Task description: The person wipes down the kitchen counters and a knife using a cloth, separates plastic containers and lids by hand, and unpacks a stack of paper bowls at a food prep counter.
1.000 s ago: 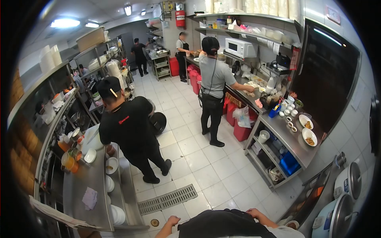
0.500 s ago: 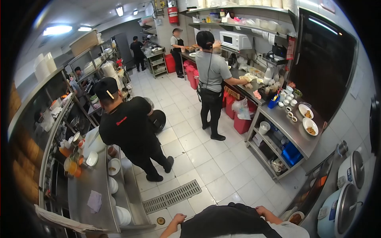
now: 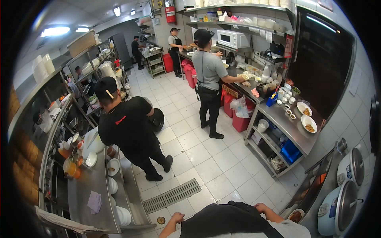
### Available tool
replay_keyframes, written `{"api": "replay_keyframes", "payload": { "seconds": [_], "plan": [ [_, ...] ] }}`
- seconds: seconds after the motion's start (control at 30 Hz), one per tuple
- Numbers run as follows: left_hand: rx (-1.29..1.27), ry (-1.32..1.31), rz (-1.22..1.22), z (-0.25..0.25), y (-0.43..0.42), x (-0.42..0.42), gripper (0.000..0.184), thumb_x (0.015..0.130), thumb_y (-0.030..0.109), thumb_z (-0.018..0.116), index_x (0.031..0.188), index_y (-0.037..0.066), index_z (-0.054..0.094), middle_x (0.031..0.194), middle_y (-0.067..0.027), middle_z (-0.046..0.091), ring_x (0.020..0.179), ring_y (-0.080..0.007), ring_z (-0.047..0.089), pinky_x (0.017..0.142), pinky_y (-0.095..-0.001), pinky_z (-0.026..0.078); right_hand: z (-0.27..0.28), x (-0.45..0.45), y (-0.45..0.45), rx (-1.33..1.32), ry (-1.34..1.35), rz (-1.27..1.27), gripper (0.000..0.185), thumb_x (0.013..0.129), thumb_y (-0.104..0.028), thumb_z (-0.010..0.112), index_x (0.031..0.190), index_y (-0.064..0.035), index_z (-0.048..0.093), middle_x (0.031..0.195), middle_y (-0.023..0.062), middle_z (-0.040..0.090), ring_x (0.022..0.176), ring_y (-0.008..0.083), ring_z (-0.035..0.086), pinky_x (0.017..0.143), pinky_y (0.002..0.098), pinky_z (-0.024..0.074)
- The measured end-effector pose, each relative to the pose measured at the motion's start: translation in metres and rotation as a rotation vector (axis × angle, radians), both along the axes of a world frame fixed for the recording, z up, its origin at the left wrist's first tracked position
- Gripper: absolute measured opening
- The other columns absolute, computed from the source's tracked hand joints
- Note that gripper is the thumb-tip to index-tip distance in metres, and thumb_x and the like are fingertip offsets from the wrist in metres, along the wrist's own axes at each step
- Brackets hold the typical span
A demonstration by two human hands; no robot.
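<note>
Head view, hands (image 3: 177, 217) beside apron (image 3: 222, 222), black shirt (image 3: 129, 137) with unreadable red lettering (image 3: 120, 120)

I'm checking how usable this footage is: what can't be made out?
- Palms of the left hand and right hand: head view, hidden by curled fingers.
- Insides of the two cookers: head view, under lids.
- Shirt print: head view, too small.
- Left elbow: head view, cut off by bottom edge.
</note>
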State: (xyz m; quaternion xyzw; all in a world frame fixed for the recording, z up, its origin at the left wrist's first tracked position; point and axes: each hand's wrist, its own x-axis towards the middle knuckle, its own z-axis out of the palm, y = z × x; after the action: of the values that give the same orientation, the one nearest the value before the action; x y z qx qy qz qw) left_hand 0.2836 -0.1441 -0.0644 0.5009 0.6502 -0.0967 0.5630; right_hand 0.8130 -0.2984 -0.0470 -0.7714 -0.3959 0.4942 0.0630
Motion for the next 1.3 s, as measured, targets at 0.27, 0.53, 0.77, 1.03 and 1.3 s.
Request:
{"api": "replay_keyframes", "payload": {
  "seconds": [0.27, 0.53, 0.77, 1.03, 1.3],
  "plan": [
    [0.132, 0.004, -0.007, -0.01, -0.016, -0.004, 0.033, 0.08, 0.03, 0.058, 0.088, -0.002, 0.064, 0.067, -0.0101, 0.065, 0.057, -0.0187, 0.062, 0.054, -0.0332, 0.05, -0.031, 0.008, -0.01, -0.077, 0.088, -0.186, 0.043, 0.064, -0.034, 0.076, 0.092, -0.002, 0.067, 0.082, 0.0073, 0.067, 0.07, 0.0145, 0.06, 0.063, 0.0308, 0.0503],
    [0.16, -0.052, 0.103, 0.032, -0.013, 0.018, 0.029, 0.083, 0.025, 0.057, 0.093, -0.002, 0.061, 0.068, -0.0129, 0.065, 0.056, -0.0188, 0.063, 0.048, -0.0302, 0.049, -0.061, 0.007, -0.015, 0.032, -0.038, 0.063, 0.044, 0.065, -0.042, 0.07, 0.09, -0.0068, 0.069, 0.085, 0.0103, 0.068, 0.074, 0.0189, 0.063, 0.069, 0.032, 0.0502],
    [0.262, -0.072, 0.033, 0.002, -0.017, 0.001, 0.03, 0.083, 0.023, 0.057, 0.09, -0.005, 0.062, 0.072, -0.0148, 0.066, 0.061, -0.0185, 0.063, 0.057, -0.0307, 0.049, -0.021, 0.003, -0.014, -0.025, -0.124, 0.033, 0.046, 0.07, -0.051, 0.062, 0.088, -0.0095, 0.069, 0.085, 0.0104, 0.068, 0.076, 0.0226, 0.065, 0.07, 0.0337, 0.0521],
    [0.176, -0.059, -0.152, -0.075, -0.012, -0.011, 0.031, 0.083, 0.024, 0.059, 0.091, -0.005, 0.063, 0.074, -0.015, 0.066, 0.063, -0.017, 0.063, 0.057, -0.03, 0.048, -0.017, 0.022, 0.001, -0.137, 0.119, -0.217, 0.03, 0.075, -0.034, 0.061, 0.095, -0.0117, 0.067, 0.09, 0.0085, 0.068, 0.08, 0.022, 0.065, 0.078, 0.0332, 0.0508],
    [0.219, -0.104, -0.125, -0.066, -0.005, 0.054, 0.031, 0.083, 0.024, 0.06, 0.093, -0.005, 0.063, 0.075, -0.0147, 0.067, 0.064, -0.0154, 0.062, 0.056, -0.029, 0.046, -0.032, 0.056, -0.029, -0.011, -0.041, -0.026, 0.029, 0.074, -0.032, 0.062, 0.094, -0.0114, 0.069, 0.087, 0.0086, 0.068, 0.07, 0.0212, 0.066, 0.064, 0.0338, 0.0544]
  ]
}}
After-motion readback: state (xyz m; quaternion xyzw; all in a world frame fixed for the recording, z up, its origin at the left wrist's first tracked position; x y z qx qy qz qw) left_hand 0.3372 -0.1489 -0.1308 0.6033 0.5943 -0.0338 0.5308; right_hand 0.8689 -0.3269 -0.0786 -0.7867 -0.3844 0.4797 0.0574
